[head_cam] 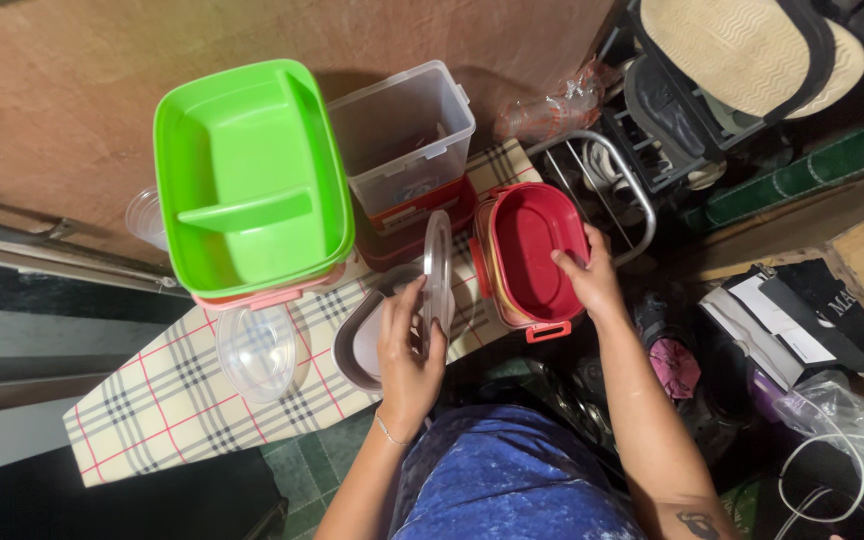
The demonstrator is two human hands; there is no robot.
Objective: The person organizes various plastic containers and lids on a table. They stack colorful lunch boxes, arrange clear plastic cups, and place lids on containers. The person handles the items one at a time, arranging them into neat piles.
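Two hands, left hand (407,350) gripping one clear lid (437,270), right hand (587,280) on one red container (537,250)

**Lid and red box**

Clear oval lid (437,272) is stood up on edge, thin side to the camera, just left of the red box. The red box (532,255) is oval-ish, open and tipped sideways so its inside shows, clip at the bottom.
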